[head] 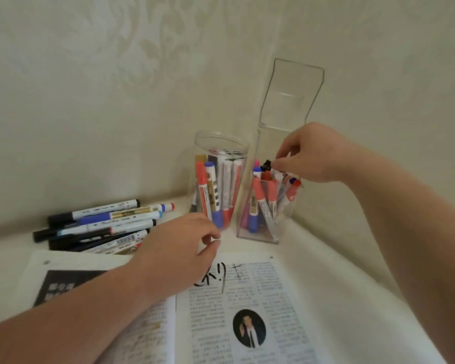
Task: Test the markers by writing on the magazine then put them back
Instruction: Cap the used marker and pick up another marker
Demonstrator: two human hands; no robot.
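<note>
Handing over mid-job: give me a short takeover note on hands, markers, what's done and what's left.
Right hand: pinches a black-capped marker at the mouth of the square clear box, whose lid stands open.
Left hand: loosely curled, holds nothing, over the magazine's top edge.
Magazine: open, with black test strokes on it.
Round jar: full of upright markers.
Loose markers: lie in a pile on the table left of the jar.
Done: some testing.
Left: the pinched marker, whether going in or coming out; the pile is not yet put back.
</note>
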